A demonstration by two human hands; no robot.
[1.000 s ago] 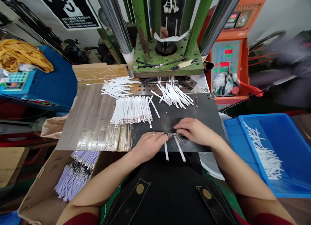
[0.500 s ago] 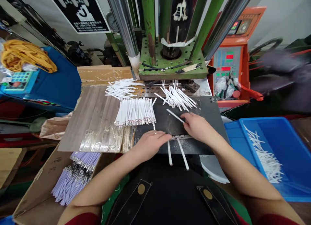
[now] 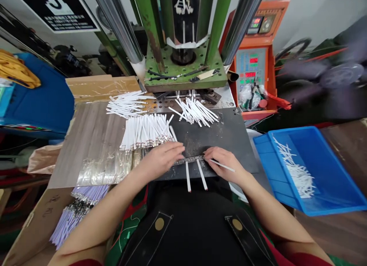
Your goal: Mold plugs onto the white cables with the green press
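My right hand is closed on a thin white strip, which slants across the fingers at the right end of a narrow slotted metal bar. Two more white strips stick out from the bar toward me, over the table's front edge. On the bar's left side is my left hand, fingers stretched out and fingertips close to the bar; whether they touch it I cannot tell. Just beyond that hand lies a neat row of white strips, and a loose pile of strips lies farther right.
A green press stands behind the black work plate. Another strip pile lies at back left. To the right are an orange control box and a blue bin holding white strips. A carton with purple strips is lower left.
My right hand has come down to the bar's right end, and its strip now points to the right. My left hand has drawn back slightly from the bar. The view has shifted.
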